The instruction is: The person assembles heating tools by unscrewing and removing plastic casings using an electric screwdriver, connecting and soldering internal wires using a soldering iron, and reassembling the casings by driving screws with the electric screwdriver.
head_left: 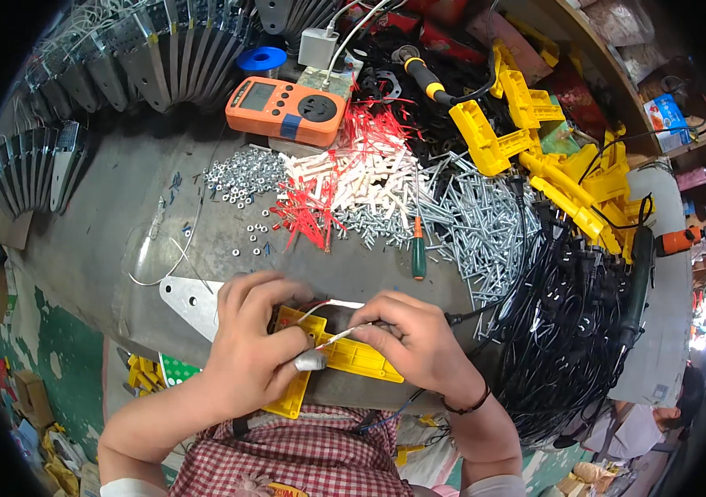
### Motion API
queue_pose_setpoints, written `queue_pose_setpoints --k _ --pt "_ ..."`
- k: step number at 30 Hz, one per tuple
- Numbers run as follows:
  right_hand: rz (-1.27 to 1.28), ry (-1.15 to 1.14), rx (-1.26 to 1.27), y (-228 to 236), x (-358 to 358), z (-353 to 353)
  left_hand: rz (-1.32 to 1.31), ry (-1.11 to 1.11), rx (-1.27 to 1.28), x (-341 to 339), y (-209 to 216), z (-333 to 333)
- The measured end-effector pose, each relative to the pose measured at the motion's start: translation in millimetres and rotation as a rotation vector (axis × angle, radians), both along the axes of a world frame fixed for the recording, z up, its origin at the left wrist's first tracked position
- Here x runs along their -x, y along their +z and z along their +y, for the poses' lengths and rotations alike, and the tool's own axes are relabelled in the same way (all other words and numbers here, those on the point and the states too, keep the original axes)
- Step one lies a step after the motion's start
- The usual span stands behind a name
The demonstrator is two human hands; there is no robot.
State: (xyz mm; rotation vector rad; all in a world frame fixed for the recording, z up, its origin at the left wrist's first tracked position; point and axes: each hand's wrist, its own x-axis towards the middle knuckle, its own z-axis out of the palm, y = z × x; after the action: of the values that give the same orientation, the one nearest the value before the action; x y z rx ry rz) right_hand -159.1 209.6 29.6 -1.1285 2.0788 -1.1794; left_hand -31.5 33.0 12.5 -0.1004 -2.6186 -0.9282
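My left hand [258, 344] bends over a yellow plastic housing [361, 358], its upper fingers slightly blurred. A small grey cylindrical piece [310, 360] shows at its fingertips; whether the hand grips it or wears it I cannot tell. To the right, my right hand [413, 338] pinches a thin white wire [338, 338] that runs toward the left fingers. A white sleeve [345, 304] on another stretch of wire lies just above. Beside my left hand, a flat grey metal plate with holes [191, 304] sticks out, partly covered by that hand.
Beyond my hands lie heaps of nuts [245, 171], white sleeves [378, 174], red strips [303, 217] and long screws [485, 219]. A green-handled screwdriver [418, 257], an orange meter [287, 112], yellow housings [527, 108], black cables [560, 331] and stacked metal plates [146, 66] surround them.
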Motion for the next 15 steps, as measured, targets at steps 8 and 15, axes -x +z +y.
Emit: queue_pose_setpoints --k 8,15 --pt "-0.031 0.081 -0.032 -4 -3 0 0.096 0.030 0.160 -1 -7 3" --pt "-0.119 -0.007 0.029 -4 -11 -3 0.230 0.025 0.440 -10 -7 6"
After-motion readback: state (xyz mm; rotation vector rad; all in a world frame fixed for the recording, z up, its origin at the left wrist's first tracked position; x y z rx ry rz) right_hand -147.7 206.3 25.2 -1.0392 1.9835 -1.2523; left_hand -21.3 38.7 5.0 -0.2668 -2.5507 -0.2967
